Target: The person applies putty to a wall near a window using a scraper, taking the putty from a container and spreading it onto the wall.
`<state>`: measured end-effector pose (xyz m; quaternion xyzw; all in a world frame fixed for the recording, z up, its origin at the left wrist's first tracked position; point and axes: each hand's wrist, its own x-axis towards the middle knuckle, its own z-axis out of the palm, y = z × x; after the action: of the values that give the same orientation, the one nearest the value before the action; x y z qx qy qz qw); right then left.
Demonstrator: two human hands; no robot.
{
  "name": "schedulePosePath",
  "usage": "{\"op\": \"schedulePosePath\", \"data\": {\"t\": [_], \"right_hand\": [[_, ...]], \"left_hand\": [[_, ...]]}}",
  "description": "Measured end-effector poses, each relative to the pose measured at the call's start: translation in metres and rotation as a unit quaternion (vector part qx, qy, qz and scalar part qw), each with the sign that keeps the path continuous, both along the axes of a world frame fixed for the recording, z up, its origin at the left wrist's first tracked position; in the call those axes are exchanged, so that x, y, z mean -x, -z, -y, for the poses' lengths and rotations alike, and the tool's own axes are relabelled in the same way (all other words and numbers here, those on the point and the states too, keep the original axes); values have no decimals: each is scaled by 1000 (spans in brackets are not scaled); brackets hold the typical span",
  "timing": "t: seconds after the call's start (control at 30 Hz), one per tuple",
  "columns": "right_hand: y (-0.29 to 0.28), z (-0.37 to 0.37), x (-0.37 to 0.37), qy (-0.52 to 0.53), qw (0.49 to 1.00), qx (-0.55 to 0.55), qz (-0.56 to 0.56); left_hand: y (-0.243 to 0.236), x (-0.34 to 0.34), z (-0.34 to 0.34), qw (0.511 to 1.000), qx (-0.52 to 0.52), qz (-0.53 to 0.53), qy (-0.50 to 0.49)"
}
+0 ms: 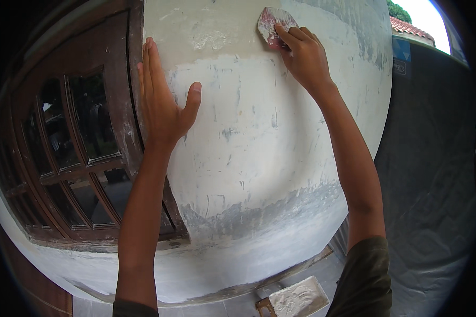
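Observation:
My right hand (307,58) grips a red putty scraper (269,26) smeared with white filler, held against the upper part of the white wall (232,127), beside a wetter cream patch. My left hand (164,105) rests at the wall's left edge beside the window frame, its fingers stretched upward and its thumb spread out, holding nothing. The wall shows grey streaks and a rough grey band along its lower part.
A dark wooden window (76,164) with glass panes fills the left side. A tray of white filler (297,296) sits low on grey tiles (232,306). Dark sheeting (428,158) covers the right side, with a tiled roof (411,29) beyond.

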<state>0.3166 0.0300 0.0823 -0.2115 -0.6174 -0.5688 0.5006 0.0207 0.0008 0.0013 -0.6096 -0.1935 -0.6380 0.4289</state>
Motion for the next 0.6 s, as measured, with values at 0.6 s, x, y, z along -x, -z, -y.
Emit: {"op": "schedulePosePath", "data": {"t": [0.6], "right_hand": [[76,30,2,-72,996,37,-38]], "left_hand": [[2,4,1,1000,2,-2,-18]]}}
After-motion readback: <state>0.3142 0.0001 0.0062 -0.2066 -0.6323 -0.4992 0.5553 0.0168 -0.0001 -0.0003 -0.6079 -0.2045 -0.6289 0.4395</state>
